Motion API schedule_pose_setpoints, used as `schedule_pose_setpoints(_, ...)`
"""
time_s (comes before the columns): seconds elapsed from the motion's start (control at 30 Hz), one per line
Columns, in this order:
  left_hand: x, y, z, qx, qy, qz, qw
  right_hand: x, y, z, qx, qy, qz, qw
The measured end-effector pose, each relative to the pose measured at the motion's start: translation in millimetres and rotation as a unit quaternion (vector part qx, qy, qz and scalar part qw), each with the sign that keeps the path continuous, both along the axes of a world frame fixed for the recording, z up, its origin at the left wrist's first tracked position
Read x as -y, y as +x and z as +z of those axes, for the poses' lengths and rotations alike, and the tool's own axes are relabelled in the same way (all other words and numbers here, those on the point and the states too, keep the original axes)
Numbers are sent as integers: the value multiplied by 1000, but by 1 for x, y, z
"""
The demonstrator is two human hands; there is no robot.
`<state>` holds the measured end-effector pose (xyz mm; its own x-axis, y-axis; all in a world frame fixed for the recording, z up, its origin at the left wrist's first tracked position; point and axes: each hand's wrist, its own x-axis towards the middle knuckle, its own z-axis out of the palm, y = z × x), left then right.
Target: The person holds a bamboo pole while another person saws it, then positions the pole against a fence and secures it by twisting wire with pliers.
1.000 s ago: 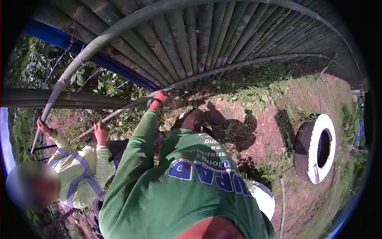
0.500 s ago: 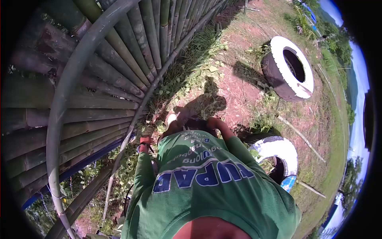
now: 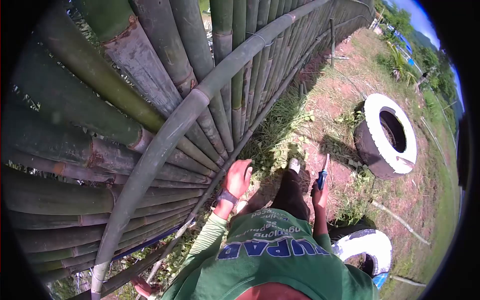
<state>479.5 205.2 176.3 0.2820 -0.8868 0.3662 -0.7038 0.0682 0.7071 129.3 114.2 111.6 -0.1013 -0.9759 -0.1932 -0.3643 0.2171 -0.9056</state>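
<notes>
My left hand point(image 3: 238, 179), with a dark band at the wrist, is beside the lower bamboo rail point(image 3: 260, 116) of a fence. Its back faces up and its fingers are mostly hidden, so its grip is unclear. Over the ground to the right, my right hand point(image 3: 319, 194) is closed around the handle of a blue-handled tool point(image 3: 322, 176). A thin metal end of the tool points away from me. Upright bamboo poles point(image 3: 145, 75) stand close together behind a thick curved bamboo rail point(image 3: 170, 132).
Two white-painted tires lie on the right, one farther off point(image 3: 370, 127) and one nearer point(image 3: 382, 245). Bamboo sticks point(image 3: 400, 222) lie on the grass. Another person's hand point(image 3: 142, 287) shows at the lower left, by the fence.
The view has shifted, bringing more of the fence into sight. My left hand has moved forward along the lower rail. My right hand has come up, and the blue-handled tool now shows in it.
</notes>
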Motion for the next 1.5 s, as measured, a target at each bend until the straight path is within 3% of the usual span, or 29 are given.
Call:
schedule_pose_setpoints(0.03, 19, -6, 60, 43, -41, 13, 998, 14, 19, 32, 3, -27, 1, 1000)
schedule_pose_setpoints(0.07, 36, -10, 100, 66, -92, 25, 993, 40, 18, 14, -4, -159, -2, 987)
schedule_pose_setpoints(0.13, 60, -12, 166, 107, -187, 65, 974, 94, 30, 47, 2, -105, 39, 994)
schedule_pose_setpoints(0.2, 81, -2, 207, 194, -266, 154, 932, 156, 58, 84, 95, -176, 87, 976)
schedule_pose_setpoints(0.27, 96, 6, 234, 277, -261, 303, 874, 250, 61, 73, 46, -71, 134, 987)
schedule_pose_setpoints(0.33, 120, 25, 241, 304, -272, 428, 807, 319, 90, 85, 114, -188, 204, 954)
schedule_pose_setpoints(0.43, 145, 44, 213, 388, -205, 548, 712, 363, 143, 194, -8, -279, 266, 923)
schedule_pose_setpoints(0.53, 147, 41, 214, 393, -145, 590, 690, 451, 195, 230, 9, -446, 336, 829)
schedule_pose_setpoints(0.6, 149, 44, 214, 416, -140, 595, 673, 472, 235, 264, 79, -488, 357, 793)
schedule_pose_setpoints(0.67, 151, 42, 215, 411, -132, 614, 661, 503, 268, 273, 50, -589, 362, 721)
schedule_pose_setpoints(0.87, 154, 28, 225, 391, -125, 618, 671, 494, 287, 282, 29, -674, 363, 642)
schedule_pose_setpoints(0.9, 155, 24, 226, 362, -125, 615, 689, 486, 281, 289, -2, -642, 366, 674)
schedule_pose_setpoints(1.0, 167, 3, 227, 331, -139, 639, 680, 499, 281, 290, -20, -612, 404, 680)
schedule_pose_setpoints(1.07, 175, -46, 228, 280, -115, 642, 705, 510, 285, 291, -13, -642, 424, 638)
schedule_pose_setpoints(1.1, 178, -73, 215, 222, -101, 612, 753, 511, 281, 294, -11, -662, 444, 604)
schedule_pose_setpoints(1.13, 181, -108, 203, 78, -26, 582, 809, 506, 276, 300, -13, -667, 450, 593)
schedule_pose_setpoints(1.17, 184, -143, 182, -12, -23, 535, 844, 498, 272, 306, -60, -654, 454, 602)
schedule_pose_setpoints(1.27, 177, -249, 111, -187, 148, 345, 908, 490, 268, 317, -111, -642, 468, 597)
schedule_pose_setpoints(1.33, 179, -318, 73, -217, 271, 332, 877, 485, 265, 321, -112, -649, 468, 589)
schedule_pose_setpoints(1.4, 179, -369, 45, -259, 300, 329, 857, 477, 264, 324, -143, -640, 465, 595)
schedule_pose_setpoints(1.5, 157, -410, 94, -283, 228, 487, 794, 474, 266, 327, -184, -631, 456, 600)
